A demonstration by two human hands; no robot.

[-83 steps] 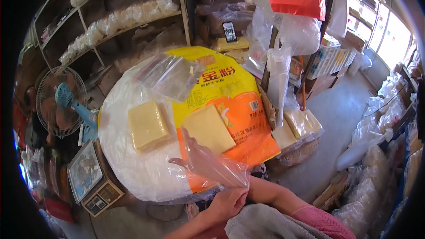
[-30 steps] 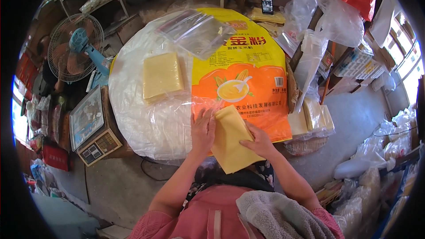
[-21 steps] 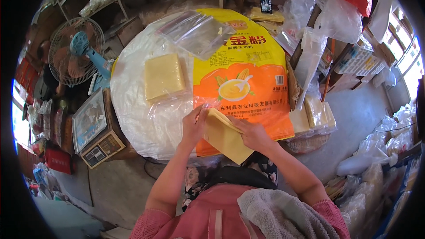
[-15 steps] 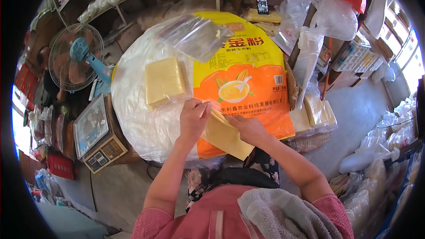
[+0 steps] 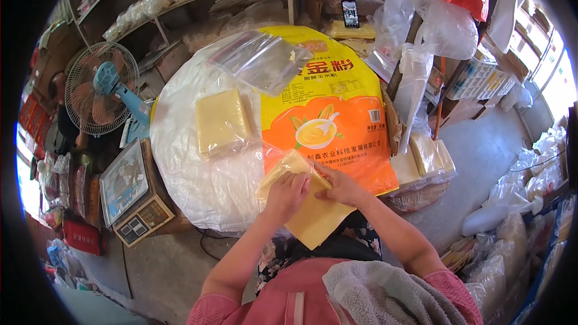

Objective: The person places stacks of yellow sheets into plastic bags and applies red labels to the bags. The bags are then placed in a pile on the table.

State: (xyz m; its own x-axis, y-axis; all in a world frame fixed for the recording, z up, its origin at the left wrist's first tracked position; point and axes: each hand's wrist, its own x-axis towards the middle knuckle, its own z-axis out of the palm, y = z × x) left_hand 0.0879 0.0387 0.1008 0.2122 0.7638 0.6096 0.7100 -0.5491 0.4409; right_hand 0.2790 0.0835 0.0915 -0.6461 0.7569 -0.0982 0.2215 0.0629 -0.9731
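Observation:
A stack of pale yellow sheets [image 5: 316,219] is tilted over my lap at the near edge of the round table. Clear plastic film [image 5: 274,155] shows at its far corner; how far it wraps the sheets I cannot tell. My left hand [image 5: 290,194] is closed over the upper part of the stack, fingers curled, at the film's edge. Gripping the right side of the same sheets is my right hand [image 5: 342,188], thumb on top. Beyond my left hand lies a clear-bagged stack of similar yellow sheets [image 5: 221,121]. Farther back are flat clear plastic bags [image 5: 256,63].
A yellow and orange printed sack [image 5: 355,126] and white plastic sheeting [image 5: 180,162] cover the table. To the left stand a scale [image 5: 133,189] and a fan [image 5: 105,87]. Bagged yellow stacks [image 5: 424,153] sit at the right; a phone [image 5: 350,14] stands at the back.
Both hands have drawn the stack nearer my body. Its broad face, edge-on beneath my hands before, now lies more open to view, and my left hand has shifted right and down across it.

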